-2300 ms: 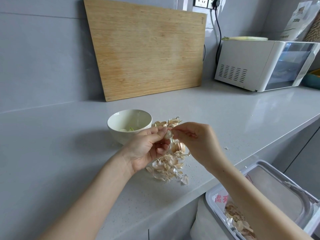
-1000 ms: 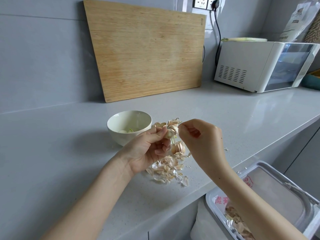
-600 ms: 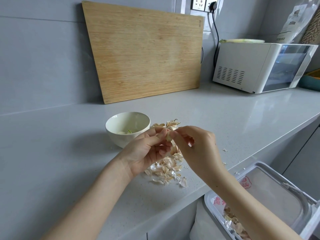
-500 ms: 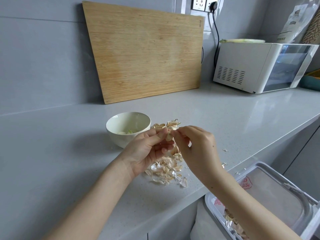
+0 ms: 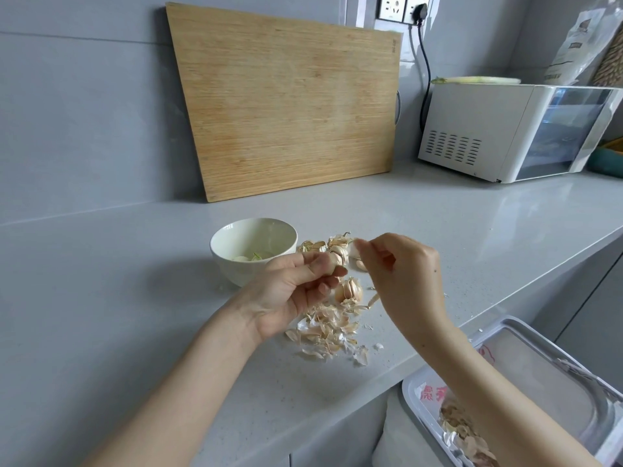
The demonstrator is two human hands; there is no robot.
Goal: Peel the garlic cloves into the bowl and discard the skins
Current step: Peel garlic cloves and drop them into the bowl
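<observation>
The left hand (image 5: 293,298) curls its thumb and forefinger round a garlic clove (image 5: 336,258), pale and glossy with papery skin clinging to it; the other fingers fold loosely below. Just right of those fingertips, the right hand (image 5: 404,274) pinches a thin whitish flake of skin (image 5: 353,250) between thumb and forefinger, lifted slightly clear of the clove. Whether the flake is attached to the clove cannot be made out.

Left of and beyond the left fingertips sits a smooth, round cream bowl (image 5: 215,242) with a few peeled cloves (image 5: 241,258) at its bottom, partly hidden by the near wall and the knuckles. Directly under the fingers lies a part-broken garlic bulb (image 5: 349,291), and nearer the wrists a loose heap of dry, curled skins (image 5: 325,332); more husks lie just behind the fingertips.

The speckled grey counter (image 5: 472,237) runs bare to the right of the right hand as far as its straight front edge. Below that edge, under the right forearm, a white rectangular bin (image 5: 546,365) holds skins (image 5: 462,429); the arm and the frame cut it off. Far beyond the fingers a grained bamboo cutting board (image 5: 286,99) leans on the wall.
</observation>
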